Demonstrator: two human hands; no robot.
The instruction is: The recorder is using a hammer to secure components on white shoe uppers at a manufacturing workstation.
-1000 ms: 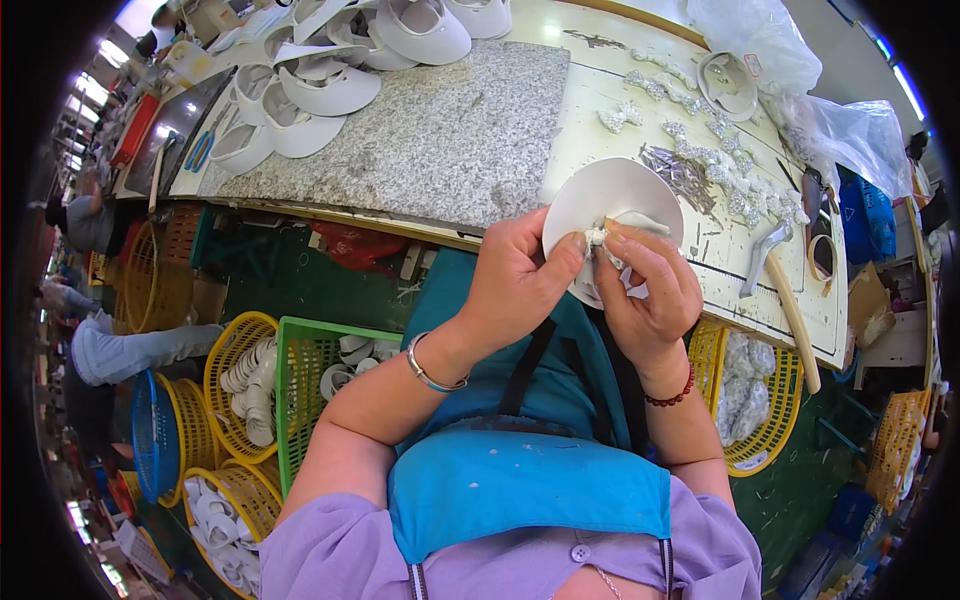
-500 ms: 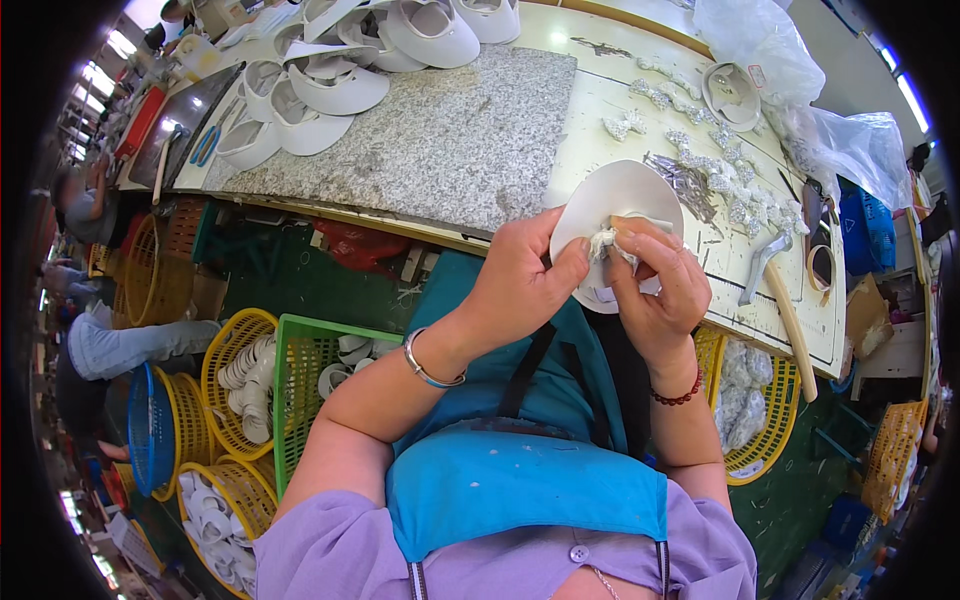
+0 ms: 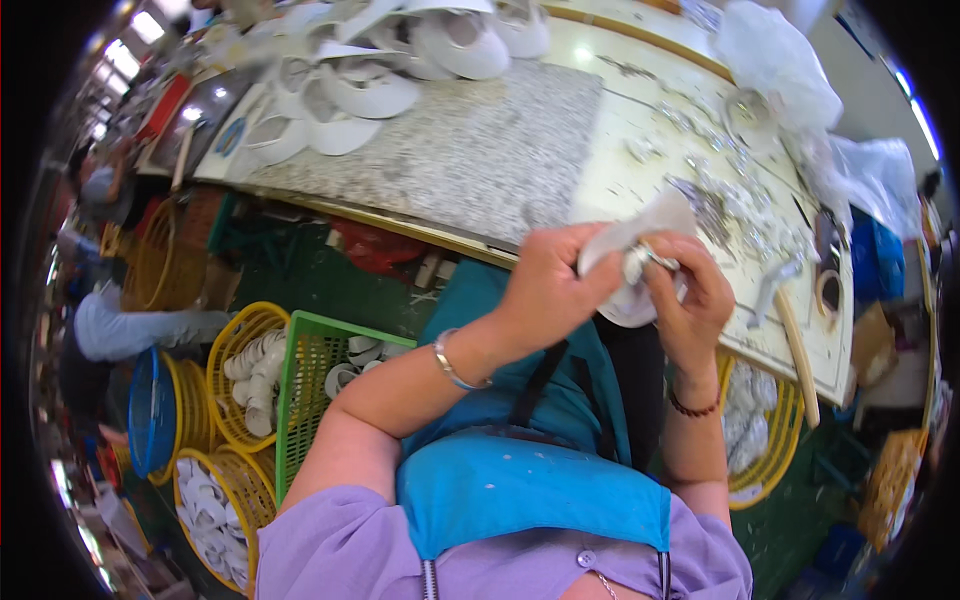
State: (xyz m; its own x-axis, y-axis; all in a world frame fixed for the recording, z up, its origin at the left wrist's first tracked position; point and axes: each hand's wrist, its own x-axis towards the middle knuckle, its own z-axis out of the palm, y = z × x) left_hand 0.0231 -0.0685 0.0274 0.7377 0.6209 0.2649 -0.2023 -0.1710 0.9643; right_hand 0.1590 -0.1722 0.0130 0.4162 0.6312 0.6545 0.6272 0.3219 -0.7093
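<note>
At the table's front edge my left hand (image 3: 555, 290) pinches the side of a white shoe upper (image 3: 668, 212), which is tilted and bent. My right hand (image 3: 700, 290) closes its fingertips on a small silvery-white bow (image 3: 637, 262) at the middle of the upper. Both thumbs are close to the bow, and fingers partly hide it. Motion blurs the details. Beyond my right hand lie several loose glittery bows (image 3: 765, 215) and a heap of thin metal pieces (image 3: 708, 208).
Several white shoe uppers (image 3: 370, 92) stand on and beside a speckled stone slab (image 3: 480, 140). A hammer (image 3: 797, 355) overhangs the table's right corner, near a tape roll (image 3: 829, 292). Below are a green crate (image 3: 293, 400) and yellow baskets (image 3: 232, 500). Plastic bags (image 3: 780, 60) rest at the far right.
The view has shifted, so the table sits lower and further right. The shoe upper has turned from facing me to a steeper, folded tilt. Both hands keep hold, with the right hand's fingers more bent.
</note>
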